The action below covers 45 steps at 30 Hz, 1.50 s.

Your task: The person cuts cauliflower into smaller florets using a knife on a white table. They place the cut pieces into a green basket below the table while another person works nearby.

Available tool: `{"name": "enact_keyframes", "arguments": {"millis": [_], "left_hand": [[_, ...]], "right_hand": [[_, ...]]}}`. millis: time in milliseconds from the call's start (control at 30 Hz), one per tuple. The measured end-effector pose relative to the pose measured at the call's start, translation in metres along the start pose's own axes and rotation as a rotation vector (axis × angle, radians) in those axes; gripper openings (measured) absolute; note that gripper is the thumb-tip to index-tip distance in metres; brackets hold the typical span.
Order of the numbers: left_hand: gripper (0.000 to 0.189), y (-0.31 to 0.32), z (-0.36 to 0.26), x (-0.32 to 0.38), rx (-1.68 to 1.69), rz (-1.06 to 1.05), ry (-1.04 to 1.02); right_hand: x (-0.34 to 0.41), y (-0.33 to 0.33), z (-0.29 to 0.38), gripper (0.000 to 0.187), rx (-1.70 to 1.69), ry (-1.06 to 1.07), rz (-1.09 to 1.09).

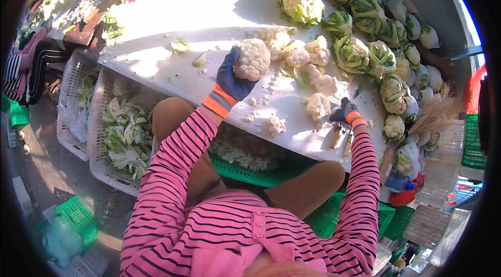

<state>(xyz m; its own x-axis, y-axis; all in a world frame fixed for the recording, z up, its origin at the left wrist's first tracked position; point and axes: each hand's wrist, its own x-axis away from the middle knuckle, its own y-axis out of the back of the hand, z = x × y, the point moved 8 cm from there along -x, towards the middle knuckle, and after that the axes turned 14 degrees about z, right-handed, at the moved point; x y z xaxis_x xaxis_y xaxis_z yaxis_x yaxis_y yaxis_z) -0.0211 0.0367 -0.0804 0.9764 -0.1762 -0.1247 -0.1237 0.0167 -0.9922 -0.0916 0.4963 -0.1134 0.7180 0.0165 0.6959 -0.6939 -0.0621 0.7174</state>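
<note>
My left hand, in a dark blue glove with an orange cuff, holds a trimmed cauliflower head over the white tabletop. Near the table's right part is my right hand, also gloved, with its fingers low over the surface; whether it grips something is unclear. Tools with light handles lie just below it. Between the hands are trimmed cauliflower pieces, and small crumbs lie scattered around them. A larger cauliflower with leaves sits farther back.
Leafy cauliflowers are piled along the right side, beside a straw brush. A white crate of leaves stands at the left, and a green crate with pieces sits under the table edge. Another person's striped sleeve shows at far left.
</note>
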Motion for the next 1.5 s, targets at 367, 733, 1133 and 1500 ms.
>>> {"name": "enact_keyframes", "arguments": {"millis": [367, 733, 1133, 1500], "left_hand": [[0.038, -0.108, -0.19, 0.151, -1.111, -0.304, -0.707], [0.045, -0.071, -0.292, 0.323, -0.914, -0.48, -0.665], [0.051, -0.09, -0.238, 0.3, -0.512, -0.121, -0.479], [0.044, -0.113, -0.217, 0.277, -1.063, -0.097, -0.372]], "right_hand": [[0.206, 0.062, 0.507, 0.027, -0.903, 1.626, -0.039], [0.229, 0.0, 0.704, 0.036, -0.612, 1.442, 0.526], [0.222, 0.018, 0.654, 0.034, -0.919, 1.236, 0.335], [0.214, 0.046, 0.603, 0.034, -0.876, 1.167, 0.313]]}}
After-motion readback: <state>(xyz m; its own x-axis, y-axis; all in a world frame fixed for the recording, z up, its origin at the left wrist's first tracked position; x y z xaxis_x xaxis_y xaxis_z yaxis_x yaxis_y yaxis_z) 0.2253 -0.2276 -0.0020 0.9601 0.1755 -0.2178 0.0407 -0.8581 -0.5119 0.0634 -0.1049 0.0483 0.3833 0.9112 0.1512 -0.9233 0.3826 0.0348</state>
